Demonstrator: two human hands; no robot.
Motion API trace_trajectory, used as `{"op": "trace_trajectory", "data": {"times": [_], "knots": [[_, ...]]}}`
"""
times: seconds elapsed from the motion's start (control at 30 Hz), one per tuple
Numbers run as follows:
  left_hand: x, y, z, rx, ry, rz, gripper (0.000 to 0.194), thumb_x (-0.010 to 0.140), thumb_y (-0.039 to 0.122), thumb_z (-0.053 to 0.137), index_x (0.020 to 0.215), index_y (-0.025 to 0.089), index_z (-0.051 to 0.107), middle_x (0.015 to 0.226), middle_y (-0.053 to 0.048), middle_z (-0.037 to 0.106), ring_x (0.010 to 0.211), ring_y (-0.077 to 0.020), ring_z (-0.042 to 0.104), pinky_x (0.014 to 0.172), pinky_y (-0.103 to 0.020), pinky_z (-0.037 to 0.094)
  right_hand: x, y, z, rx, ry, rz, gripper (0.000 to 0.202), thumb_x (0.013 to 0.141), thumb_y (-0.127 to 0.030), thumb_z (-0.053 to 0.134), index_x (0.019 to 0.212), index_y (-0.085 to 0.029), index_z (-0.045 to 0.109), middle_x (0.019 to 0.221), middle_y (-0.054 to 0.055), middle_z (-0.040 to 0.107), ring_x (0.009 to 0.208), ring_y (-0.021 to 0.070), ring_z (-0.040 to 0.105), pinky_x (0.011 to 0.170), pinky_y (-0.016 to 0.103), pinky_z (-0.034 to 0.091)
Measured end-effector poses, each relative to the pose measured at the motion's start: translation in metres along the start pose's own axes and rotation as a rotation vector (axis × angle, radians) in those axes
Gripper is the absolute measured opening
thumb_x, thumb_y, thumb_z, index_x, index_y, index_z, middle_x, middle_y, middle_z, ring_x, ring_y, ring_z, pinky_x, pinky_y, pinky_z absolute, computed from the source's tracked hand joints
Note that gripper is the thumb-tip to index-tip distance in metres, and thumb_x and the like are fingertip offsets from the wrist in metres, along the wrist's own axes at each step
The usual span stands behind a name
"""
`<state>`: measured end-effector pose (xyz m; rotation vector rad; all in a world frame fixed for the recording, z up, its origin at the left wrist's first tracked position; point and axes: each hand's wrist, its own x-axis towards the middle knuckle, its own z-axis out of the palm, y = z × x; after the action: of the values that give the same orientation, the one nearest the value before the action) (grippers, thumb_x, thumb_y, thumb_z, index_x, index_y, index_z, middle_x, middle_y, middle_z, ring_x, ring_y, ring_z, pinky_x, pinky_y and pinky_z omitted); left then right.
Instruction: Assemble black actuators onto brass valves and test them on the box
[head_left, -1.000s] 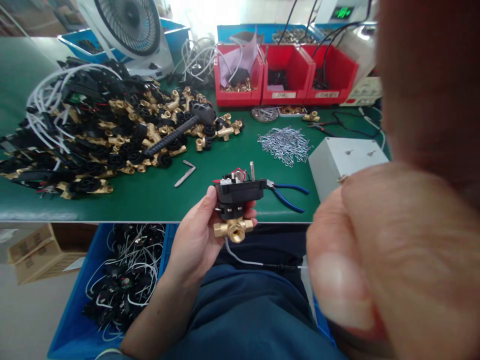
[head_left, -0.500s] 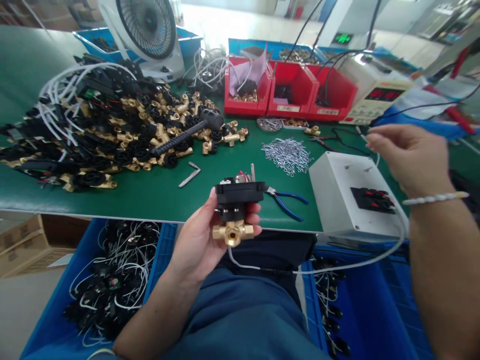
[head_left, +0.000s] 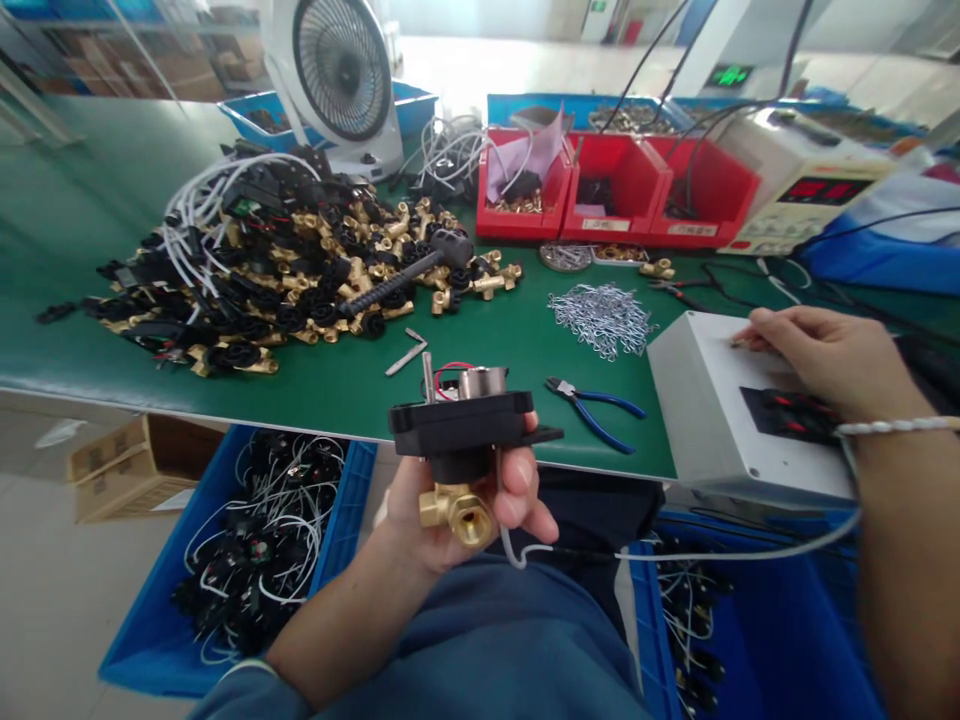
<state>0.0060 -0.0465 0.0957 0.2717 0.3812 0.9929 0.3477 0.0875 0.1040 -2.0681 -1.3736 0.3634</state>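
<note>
My left hand [head_left: 420,515] is wrapped around a motorized brass valve [head_left: 461,430], held up in front of the table's edge. The valve has a black housing on top, with a silver motor, a metal pin and a red wire showing, and a brass body with threaded ports below. A grey cable [head_left: 517,555] runs from it toward the right. My right hand [head_left: 817,355] rests over a light grey control box [head_left: 701,400], thumb and fingertips pinched on a small toggle switch [head_left: 739,343] on its top. Black and red terminals [head_left: 795,412] sit beside that hand.
Blue-handled cutters [head_left: 600,410] and a pile of metal clips [head_left: 604,318] lie on the green table. A heap of brass valves [head_left: 322,275] with a black mallet [head_left: 405,275] fills the left. Red bins [head_left: 619,215], a power supply [head_left: 814,190] and a fan [head_left: 345,80] stand behind.
My right hand has come down from the air onto the top of the control box. My left hand has turned the valve and brought it closer. The view has shifted left.
</note>
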Motion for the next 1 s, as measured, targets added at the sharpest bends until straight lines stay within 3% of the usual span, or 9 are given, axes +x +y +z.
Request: {"op": "trace_trajectory", "data": {"times": [0.13,0.27,0.33,0.4,0.53,0.6,0.7,0.83,1.0], "knots": [[0.000,-0.001,0.000,-0.002,-0.005,0.026,0.030,0.095,0.040,0.059,0.089,0.015,0.075,0.061,-0.003,0.062,0.043,-0.0112,0.054,0.054,-0.030,0.060,-0.001,0.001,-0.001,-0.009,-0.007,-0.038,0.025,0.093,-0.021,0.066,0.068,-0.018,0.071,0.082,0.008,0.074,0.077,0.0185,0.064,0.069,0.030,0.043],[0.002,-0.001,0.000,-0.019,-0.031,0.065,0.023,0.090,0.030,0.063,0.093,0.013,0.078,0.069,-0.005,0.071,0.052,-0.0119,0.063,0.061,-0.027,0.062,0.005,0.007,0.001,-0.015,-0.042,0.012,0.015,0.088,-0.021,0.073,0.074,-0.017,0.072,0.075,0.004,0.069,0.060,0.0127,0.051,0.060,0.029,0.037],[0.002,-0.001,0.001,-0.009,-0.014,0.074,0.027,0.091,0.031,0.060,0.094,0.013,0.078,0.073,-0.007,0.074,0.057,-0.0136,0.067,0.063,-0.027,0.063,0.007,0.007,0.003,0.035,-0.084,0.015,0.005,0.083,-0.014,0.076,0.082,-0.017,0.073,0.074,0.003,0.069,0.060,0.0118,0.051,0.061,0.028,0.037],[0.002,-0.002,0.004,0.013,0.026,0.083,0.035,0.096,0.035,0.051,0.093,0.013,0.078,0.077,-0.009,0.077,0.062,-0.0162,0.071,0.065,-0.028,0.064,0.006,0.002,0.003,0.080,-0.095,0.015,0.009,0.081,-0.008,0.076,0.086,-0.016,0.073,0.075,0.003,0.069,0.063,0.0124,0.055,0.064,0.028,0.039],[0.000,-0.005,0.011,0.061,0.109,0.115,0.054,0.107,0.039,0.030,0.100,0.011,0.077,0.097,-0.014,0.080,0.086,-0.0202,0.078,0.078,-0.030,0.065,0.000,-0.010,0.003,0.097,-0.054,0.018,0.008,0.086,-0.009,0.072,0.080,-0.015,0.071,0.070,0.003,0.067,0.060,0.0109,0.051,0.064,0.027,0.038],[-0.001,-0.008,0.011,0.128,0.139,0.158,0.044,0.107,0.036,0.037,0.111,0.011,0.074,0.108,-0.015,0.079,0.097,-0.0212,0.077,0.083,-0.029,0.064,-0.002,-0.011,0.002,0.111,-0.052,-0.005,0.013,0.089,-0.010,0.068,0.077,-0.015,0.069,0.072,0.003,0.067,0.060,0.0103,0.050,0.065,0.026,0.040],[0.000,-0.012,0.006,0.269,0.185,0.312,0.029,0.099,0.029,0.062,0.125,0.019,0.067,0.115,-0.011,0.078,0.100,-0.0205,0.076,0.084,-0.027,0.063,-0.002,-0.006,0.001,0.128,-0.067,-0.043,0.015,0.092,-0.012,0.064,0.077,-0.015,0.068,0.076,0.003,0.068,0.062,0.0100,0.051,0.066,0.024,0.041],[0.000,-0.015,-0.005,0.513,0.260,0.541,0.059,0.078,0.021,0.087,0.132,0.029,0.063,0.125,-0.003,0.074,0.102,-0.0171,0.075,0.092,-0.023,0.060,0.002,0.004,0.001,0.146,-0.085,-0.078,0.012,0.093,-0.018,0.065,0.082,-0.014,0.069,0.079,0.004,0.069,0.063,0.0095,0.053,0.067,0.022,0.043],[-0.003,-0.016,-0.006,0.672,0.282,0.546,0.065,0.072,0.023,0.091,0.131,0.029,0.065,0.124,-0.003,0.073,0.095,-0.0168,0.076,0.082,-0.021,0.062,0.006,0.007,0.004,0.128,-0.096,-0.094,0.023,0.093,-0.036,0.066,0.087,-0.013,0.069,0.083,0.006,0.071,0.067,0.0104,0.056,0.069,0.022,0.045]]}}
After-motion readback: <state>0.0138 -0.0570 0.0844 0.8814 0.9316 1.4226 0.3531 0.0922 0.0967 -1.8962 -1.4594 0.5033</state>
